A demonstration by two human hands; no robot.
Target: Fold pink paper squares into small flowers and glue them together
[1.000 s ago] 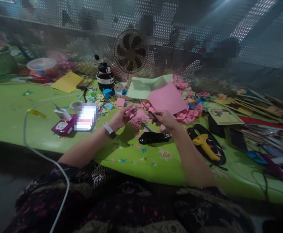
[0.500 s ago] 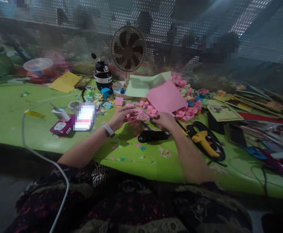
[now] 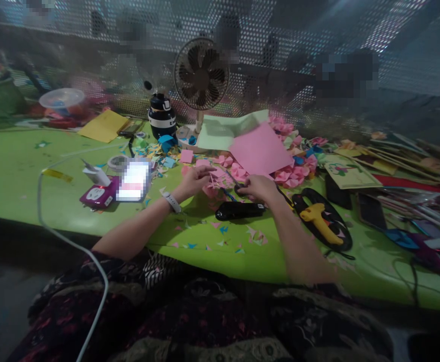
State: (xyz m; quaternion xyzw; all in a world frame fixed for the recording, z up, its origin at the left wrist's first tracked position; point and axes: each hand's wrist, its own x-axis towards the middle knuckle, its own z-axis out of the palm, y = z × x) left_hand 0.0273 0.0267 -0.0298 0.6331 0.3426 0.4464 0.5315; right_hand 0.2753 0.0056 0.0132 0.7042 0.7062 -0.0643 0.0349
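Got green table littered with paper scraps, fan and mesh wall at far side. Gripping scissors in right hand, mid-table, near pink paper pieces. Can't tell pinching or loose for left hand, just left; too blurred. Can't read lit screen at left, pixelated.

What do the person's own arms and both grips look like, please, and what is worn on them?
The left grip and right grip are ungloved. Both forearms are bare, except for a whitish wristband on the left one; none shows on the right. Dark, patterned clothing shows at their near ends.
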